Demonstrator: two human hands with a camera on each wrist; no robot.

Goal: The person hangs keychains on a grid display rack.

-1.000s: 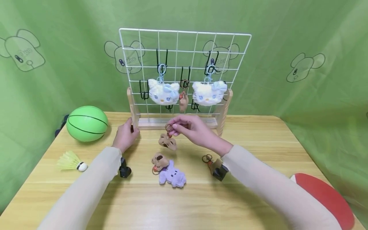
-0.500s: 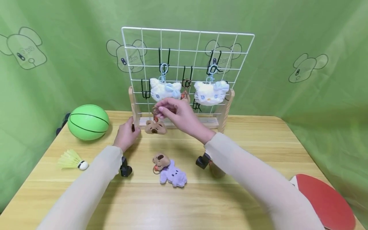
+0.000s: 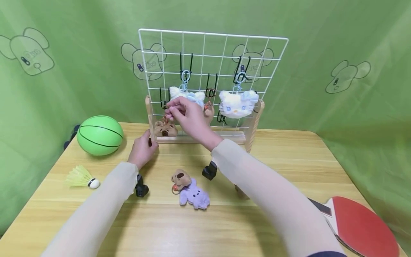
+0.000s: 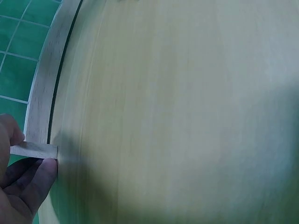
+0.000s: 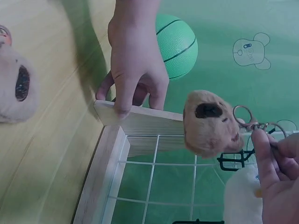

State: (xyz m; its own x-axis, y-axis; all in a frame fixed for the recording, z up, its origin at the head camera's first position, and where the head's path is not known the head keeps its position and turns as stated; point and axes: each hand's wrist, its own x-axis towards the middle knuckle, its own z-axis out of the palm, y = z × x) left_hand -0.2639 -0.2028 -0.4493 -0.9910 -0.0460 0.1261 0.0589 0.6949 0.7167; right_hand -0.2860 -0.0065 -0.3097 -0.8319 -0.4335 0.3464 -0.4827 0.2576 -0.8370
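Note:
My right hand (image 3: 190,115) pinches the metal ring of a brown koala-like plush keychain (image 3: 166,130). The keychain dangles in front of the lower left of a white wire grid rack (image 3: 213,34), beside a black hook (image 3: 161,95); whether the ring touches that hook I cannot tell. In the right wrist view the plush (image 5: 209,122) hangs from its clasp by the fingertips. My left hand (image 3: 142,150) grips the rack's left wooden foot (image 4: 35,150) between thumb and fingers. White cat plush keychains (image 3: 236,104) and another brown keychain (image 3: 209,113) hang on hooks, one cat partly behind my right hand.
On the table lie a brown plush (image 3: 181,179) and a purple plush (image 3: 196,196). Another brown item (image 3: 241,192) is mostly under my right forearm. A green ball (image 3: 100,135) and a shuttlecock (image 3: 82,177) sit left; a red paddle (image 3: 364,225) lies right.
My right hand has carried the brown keychain up and left from above the table to the rack's lower left. My left hand keeps its grip on the wooden foot.

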